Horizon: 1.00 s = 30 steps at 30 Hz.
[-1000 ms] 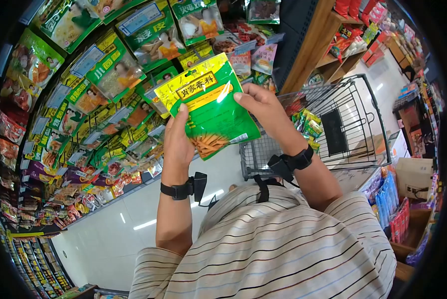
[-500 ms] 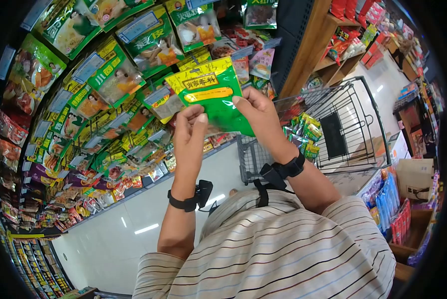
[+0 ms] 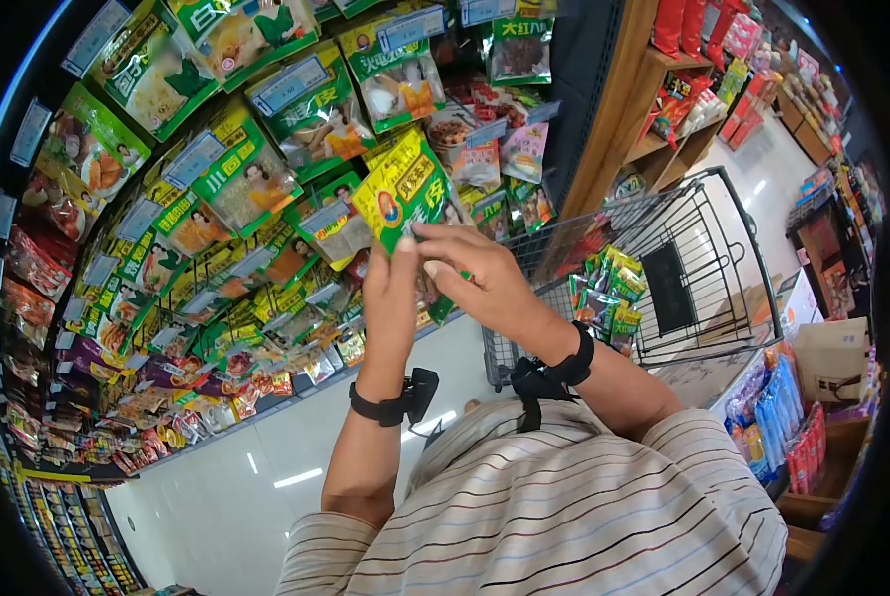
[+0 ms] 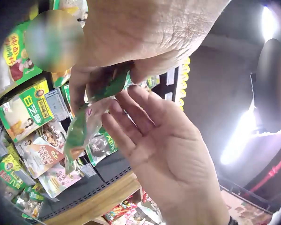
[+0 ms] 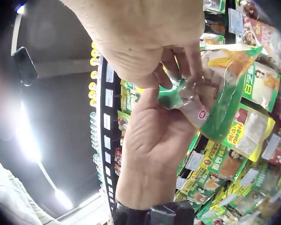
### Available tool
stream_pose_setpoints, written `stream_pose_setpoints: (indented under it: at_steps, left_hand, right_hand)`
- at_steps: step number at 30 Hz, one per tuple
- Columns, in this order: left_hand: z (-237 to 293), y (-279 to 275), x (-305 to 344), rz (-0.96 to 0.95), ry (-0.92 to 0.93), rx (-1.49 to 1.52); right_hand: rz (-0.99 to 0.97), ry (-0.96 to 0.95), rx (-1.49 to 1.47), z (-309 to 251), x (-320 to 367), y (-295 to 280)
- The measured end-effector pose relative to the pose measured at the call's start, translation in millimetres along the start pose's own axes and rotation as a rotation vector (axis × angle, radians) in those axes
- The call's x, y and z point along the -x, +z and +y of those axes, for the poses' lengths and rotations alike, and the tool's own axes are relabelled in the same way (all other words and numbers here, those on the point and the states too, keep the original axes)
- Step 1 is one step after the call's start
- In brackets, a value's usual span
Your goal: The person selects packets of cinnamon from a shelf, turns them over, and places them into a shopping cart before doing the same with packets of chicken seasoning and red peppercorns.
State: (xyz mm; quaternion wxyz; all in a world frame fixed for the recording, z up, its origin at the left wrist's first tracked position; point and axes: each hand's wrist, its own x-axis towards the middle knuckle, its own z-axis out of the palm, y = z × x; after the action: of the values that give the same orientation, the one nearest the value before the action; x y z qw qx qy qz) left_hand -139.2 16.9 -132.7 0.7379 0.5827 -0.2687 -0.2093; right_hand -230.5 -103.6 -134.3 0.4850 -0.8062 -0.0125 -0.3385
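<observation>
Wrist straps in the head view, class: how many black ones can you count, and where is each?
2: the left strap is round the wrist below the left hand; the right strap is round the wrist below the right hand.

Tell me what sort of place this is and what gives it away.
Most likely a supermarket aisle: rows of hanging packets, price tags in front of them, and a shopping cart with more packets inside.

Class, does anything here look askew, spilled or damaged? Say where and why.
Nothing stands out: the held pouch is tilted, and the packets in the cart lie jumbled, as loose shopping does; no spill or tear shows.
</observation>
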Motion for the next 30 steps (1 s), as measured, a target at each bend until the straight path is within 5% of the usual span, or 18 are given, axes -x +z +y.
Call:
stream_pose_setpoints:
  at_steps: [2, 9, 13, 16, 23, 30]
  left_hand:
    - [-1.6, -12.0, -5.6, 0.045, -0.125, 0.094]
    - [12.4, -35.5, -24.3, 0.106, -0.048, 0.176]
    - [23.1, -37.6, -28.6, 0.068, -0.053, 0.153]
    - [30.5, -40.4, -44.0, -0.017, 0.031, 0.014]
    - [74.9, -70.6, -125.2, 0.144, 0.309, -0.001]
    - [82.0, -85.0, -180.8, 0.164, 0.31, -0.037]
  right_hand:
    - [-0.021, 0.072, -0.094, -2.7, -4.1, -1.7]
    - [0.284, 0.101, -0.092, 16.4, -41.5, -24.2]
    - [-0.001, 0.361, -0.477, 24.9, -60.9, -31.5]
    - [0.052, 0.353, -0.703, 16.7, -69.3, -27.0]
    - [0.088, 0.346, -0.612, 33.6, -84.9, -36.1]
    - [0.197, 0.339, -0.656, 36.9, -101.0, -38.0]
